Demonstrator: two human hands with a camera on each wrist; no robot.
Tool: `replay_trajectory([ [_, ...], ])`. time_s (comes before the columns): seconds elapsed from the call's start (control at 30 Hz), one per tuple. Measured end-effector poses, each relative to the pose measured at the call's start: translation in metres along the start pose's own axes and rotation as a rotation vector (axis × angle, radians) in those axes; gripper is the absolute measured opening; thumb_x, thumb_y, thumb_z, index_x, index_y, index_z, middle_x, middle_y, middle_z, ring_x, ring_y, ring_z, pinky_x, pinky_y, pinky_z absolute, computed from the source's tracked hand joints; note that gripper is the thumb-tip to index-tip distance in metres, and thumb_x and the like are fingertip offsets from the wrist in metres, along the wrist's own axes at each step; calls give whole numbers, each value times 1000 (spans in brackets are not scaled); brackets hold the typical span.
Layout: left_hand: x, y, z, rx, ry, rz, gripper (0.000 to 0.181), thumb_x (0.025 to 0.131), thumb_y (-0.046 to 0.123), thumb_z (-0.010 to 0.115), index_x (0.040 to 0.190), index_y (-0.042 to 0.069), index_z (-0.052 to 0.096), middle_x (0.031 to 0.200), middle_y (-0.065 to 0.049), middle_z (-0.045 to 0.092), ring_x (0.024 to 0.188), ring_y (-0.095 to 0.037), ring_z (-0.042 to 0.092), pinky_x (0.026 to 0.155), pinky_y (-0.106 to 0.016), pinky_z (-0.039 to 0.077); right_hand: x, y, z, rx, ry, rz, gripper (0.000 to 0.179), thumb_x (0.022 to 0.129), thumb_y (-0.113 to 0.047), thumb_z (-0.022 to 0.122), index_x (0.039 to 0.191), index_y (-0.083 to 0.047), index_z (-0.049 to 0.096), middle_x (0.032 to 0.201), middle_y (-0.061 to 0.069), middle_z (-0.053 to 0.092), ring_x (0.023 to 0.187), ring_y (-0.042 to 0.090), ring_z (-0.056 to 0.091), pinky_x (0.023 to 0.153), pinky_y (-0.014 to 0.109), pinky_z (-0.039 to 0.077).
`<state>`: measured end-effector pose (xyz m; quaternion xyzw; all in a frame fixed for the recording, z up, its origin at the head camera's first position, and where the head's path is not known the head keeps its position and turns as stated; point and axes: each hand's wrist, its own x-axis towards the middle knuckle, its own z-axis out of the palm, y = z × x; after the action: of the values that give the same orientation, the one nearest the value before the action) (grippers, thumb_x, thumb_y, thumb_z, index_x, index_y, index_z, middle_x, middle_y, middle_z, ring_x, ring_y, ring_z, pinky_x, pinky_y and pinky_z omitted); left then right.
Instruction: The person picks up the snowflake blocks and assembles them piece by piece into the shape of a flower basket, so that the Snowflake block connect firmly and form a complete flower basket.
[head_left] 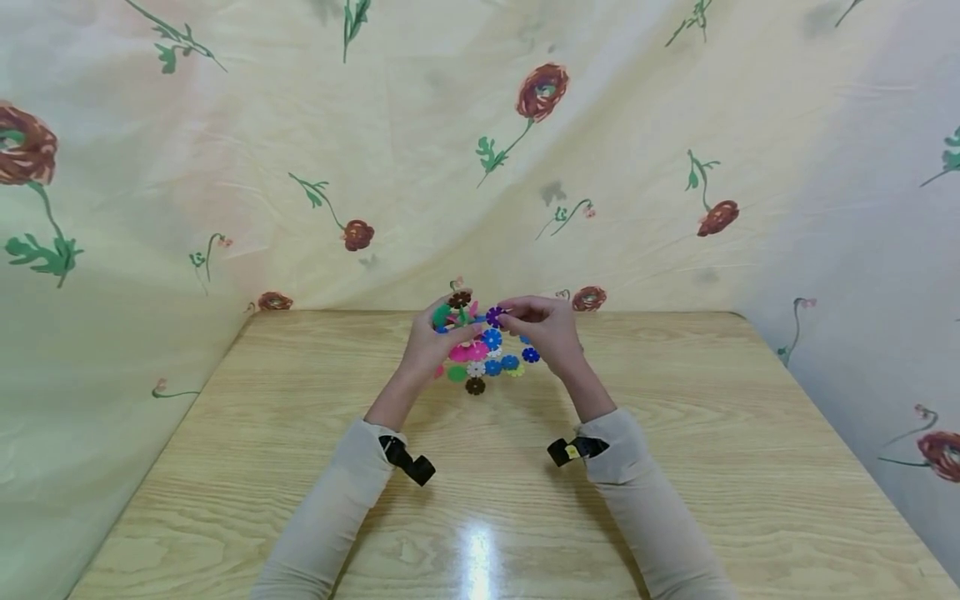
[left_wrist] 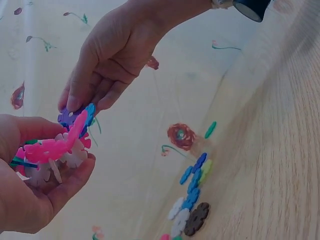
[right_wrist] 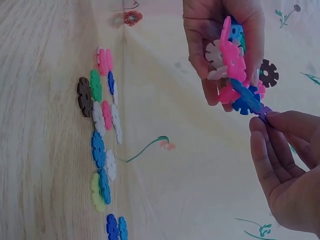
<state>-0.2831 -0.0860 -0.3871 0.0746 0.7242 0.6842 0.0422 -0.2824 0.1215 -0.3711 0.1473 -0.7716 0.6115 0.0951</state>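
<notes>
My left hand point(head_left: 429, 340) holds a cluster of interlocking flower-shaped plastic discs, raised above the table. Pink discs point(left_wrist: 47, 150), white discs point(right_wrist: 215, 54) and blue discs point(right_wrist: 245, 101) are joined in it at various angles, and a brown disc point(right_wrist: 269, 73) sticks out at one side. Some of the cluster is hidden by the left fingers. Between thumb and fingertips, my right hand point(head_left: 553, 332) pinches a purple disc point(head_left: 495, 317). That disc meets the cluster's edge beside a blue disc, overlapping it in the left wrist view.
Loose discs lie on the wooden table point(head_left: 480, 483) below the hands, among them a brown disc point(head_left: 476, 386), a green disc point(head_left: 457, 373) and a dark blue disc point(head_left: 531, 355). A flower-printed cloth point(head_left: 420, 150) hangs behind the table's far edge.
</notes>
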Motion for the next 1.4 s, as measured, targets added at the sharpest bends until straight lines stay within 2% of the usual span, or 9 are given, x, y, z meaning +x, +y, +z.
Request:
replay_trajectory([
  [0.1,0,0,-1,33,-13,5,66,92,29,78,150,21,49,120,-11,67,107,-24,68,100,-39,56,0,2,2,-1,6,-10,20,91,-9,77,108,2,77,90,19,76,76,25,75,69,27,62],
  [0.23,-1,0,-2,44,-15,6,66,91,30,78,150,22,49,119,-11,67,105,-25,69,99,-39,57,-1,3,4,20,6,-27,20,91,-7,76,108,4,76,90,21,75,74,21,75,69,24,61],
  [0.43,-2,2,-3,72,-14,38,56,92,29,78,143,23,56,131,-8,64,118,-26,64,101,-41,56,-2,1,4,27,-8,-39,18,91,-6,76,106,5,76,94,26,74,76,26,75,70,25,62],
  [0.7,-3,5,-2,37,-67,96,49,92,15,77,138,20,62,138,-6,62,120,-28,65,96,-34,58,-2,-2,-2,-4,-51,-5,17,92,-6,75,105,4,76,97,24,75,73,12,73,71,25,62],
  [1.0,-3,9,-2,36,-85,74,51,92,18,77,140,23,60,135,-9,61,113,-27,66,90,-31,60,-4,-11,0,-6,-38,4,15,91,-5,75,103,4,77,95,23,76,72,10,72,71,28,62],
  [1.1,-3,12,-3,8,-90,63,57,94,20,76,146,26,54,140,-7,57,115,-26,64,91,-30,59,-4,-12,1,11,-16,1,15,91,-6,76,103,3,77,92,19,76,71,10,72,71,29,63],
  [1.23,-1,15,-4,-102,-77,-11,60,98,24,70,152,33,45,138,-8,57,119,-26,62,90,-28,54,-4,-10,4,49,33,11,19,91,-8,77,105,3,76,87,10,76,69,11,71,70,28,62],
  [1.33,0,14,-3,-216,-61,-74,58,100,27,66,153,35,43,135,-9,58,122,-30,61,97,-36,52,-4,-10,8,86,95,45,20,90,-8,78,106,4,76,84,5,74,68,14,72,69,28,63],
  [1.4,0,11,0,-261,-55,-83,59,99,26,66,153,33,42,138,-9,58,125,-31,59,104,-44,50,-5,-10,11,112,140,79,21,90,-7,78,107,5,75,82,4,73,68,14,72,68,30,63],
])
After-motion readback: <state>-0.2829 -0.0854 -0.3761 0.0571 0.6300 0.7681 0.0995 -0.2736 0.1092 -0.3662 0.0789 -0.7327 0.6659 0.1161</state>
